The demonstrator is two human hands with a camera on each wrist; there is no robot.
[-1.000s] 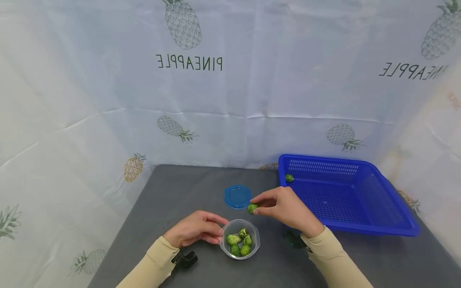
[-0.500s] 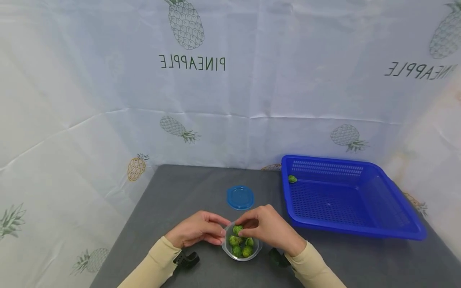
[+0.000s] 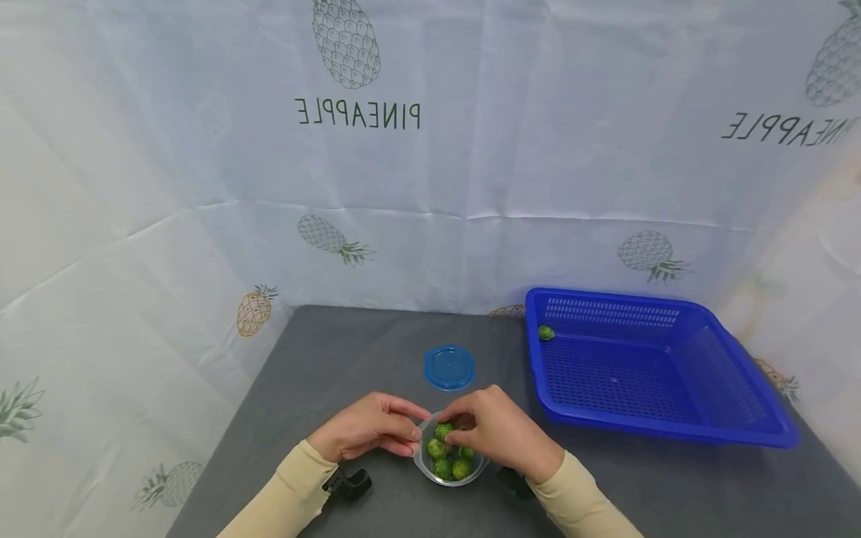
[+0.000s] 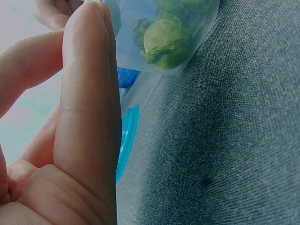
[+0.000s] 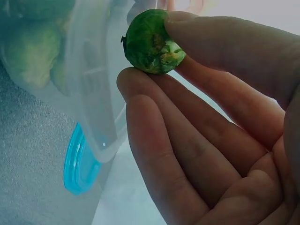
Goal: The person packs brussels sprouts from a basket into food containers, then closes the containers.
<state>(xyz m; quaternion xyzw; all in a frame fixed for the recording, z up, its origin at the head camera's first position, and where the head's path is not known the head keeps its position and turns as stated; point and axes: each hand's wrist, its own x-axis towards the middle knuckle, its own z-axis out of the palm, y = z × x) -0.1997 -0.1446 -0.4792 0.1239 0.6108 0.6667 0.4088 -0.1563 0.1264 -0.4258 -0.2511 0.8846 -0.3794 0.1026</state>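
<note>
My left hand (image 3: 366,428) pinches the left rim of a small clear plastic container (image 3: 424,469) between thumb and fingers. Inside the container lie several Brussels sprouts (image 4: 168,43), seen through its wall in the left wrist view. Over the far side of the container, my right hand (image 3: 504,433) pinches one more Brussels sprout (image 5: 152,42) between thumb and fingertips. In the right wrist view that sprout is green with a paler, brownish cut end, just beside the container's rim. Part of the container's right side is hidden behind the right hand in the head view.
A round blue lid (image 3: 449,368) lies on the grey tabletop (image 3: 363,351) behind the container. To the right stands a large blue plastic basket (image 3: 666,430) with a single Brussels sprout (image 3: 545,332) in its far left corner. A pineapple-print curtain (image 3: 464,164) hangs behind the table.
My right hand has moved left and toward me from beside the lid, carrying its Brussels sprout over the container. The left hand has stayed at the container's rim.
</note>
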